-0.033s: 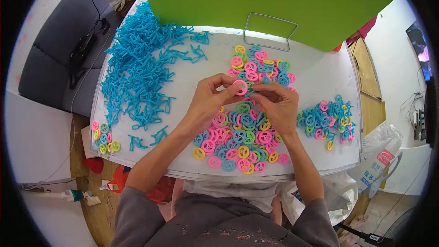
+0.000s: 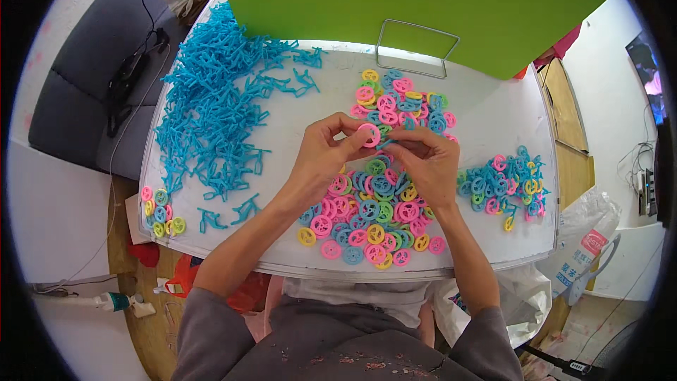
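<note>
Head view, going from the left edge: a small cluster of wheels [image 2: 161, 213] sits at the table's lower-left corner, close enough to the rim that a nudge of the forearm could send some to the floor. Above and right of it sprawls the blue pile [image 2: 211, 99] of thin frame pieces, tangled together; pulling one out could drag neighbours with it.

At frame centre the left hand [image 2: 321, 159] pinches a pink wheel [image 2: 369, 134] between thumb and fingertips, held just above the table [image 2: 296, 134]. The right hand [image 2: 427, 166] meets it there, fingers closed on a small blue piece [image 2: 389, 143] that touches the wheel. The parts are small and the grip is only at the tips, so I judge a slip could drop the wheel into the mixed wheels [image 2: 374, 219] beneath, where it would be hard to pick out again. Forcing the joint crooked could also bend the thin blue piece.

At right, a heap [image 2: 504, 183] of wheels mixed with blue parts lies near the table edge, also at some risk of spilling.

Hard to make out: how the blue piece and wheel join, since fingers cover the contact. The green board [image 2: 423, 7] hides the table's far side, and the wire loop [image 2: 416, 49] before it is unclear in purpose. A person at upper left is cut off.
</note>
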### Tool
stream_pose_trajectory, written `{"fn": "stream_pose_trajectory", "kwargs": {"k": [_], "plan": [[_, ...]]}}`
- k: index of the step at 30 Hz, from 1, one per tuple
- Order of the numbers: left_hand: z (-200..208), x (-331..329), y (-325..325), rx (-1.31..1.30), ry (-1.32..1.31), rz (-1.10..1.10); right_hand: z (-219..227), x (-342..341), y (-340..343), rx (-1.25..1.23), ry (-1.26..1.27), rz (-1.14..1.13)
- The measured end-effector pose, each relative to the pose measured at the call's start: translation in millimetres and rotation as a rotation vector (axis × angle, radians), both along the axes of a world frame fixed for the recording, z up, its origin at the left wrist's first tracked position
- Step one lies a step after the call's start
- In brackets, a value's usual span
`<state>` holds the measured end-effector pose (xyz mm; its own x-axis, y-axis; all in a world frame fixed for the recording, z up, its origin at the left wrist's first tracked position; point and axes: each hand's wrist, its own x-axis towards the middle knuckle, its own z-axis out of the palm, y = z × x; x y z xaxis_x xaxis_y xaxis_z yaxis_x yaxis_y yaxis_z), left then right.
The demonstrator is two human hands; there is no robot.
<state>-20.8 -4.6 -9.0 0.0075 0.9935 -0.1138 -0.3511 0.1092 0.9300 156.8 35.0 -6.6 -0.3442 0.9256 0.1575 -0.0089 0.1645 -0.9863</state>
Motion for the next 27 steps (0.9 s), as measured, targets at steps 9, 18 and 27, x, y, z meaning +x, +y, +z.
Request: {"fn": "stream_pose_trajectory", "kwargs": {"k": [9, 18, 27], "plan": [[-10.0, 8.2, -3.7, 0.082, 0.186, 0.108, 2.7, -5.5, -3.3, -0.084, -0.144, -0.043], [2.2, 12.1, -3.2, -0.001, 0.131, 0.168, -0.9, -1.9, 1.4, 0.167, -0.166, 0.04], [-5.8, 15.1, -2.1, 0.124, 0.245, 0.177, 1.9, 2.5, 2.7, 0.509, -0.452, -0.086]]}}
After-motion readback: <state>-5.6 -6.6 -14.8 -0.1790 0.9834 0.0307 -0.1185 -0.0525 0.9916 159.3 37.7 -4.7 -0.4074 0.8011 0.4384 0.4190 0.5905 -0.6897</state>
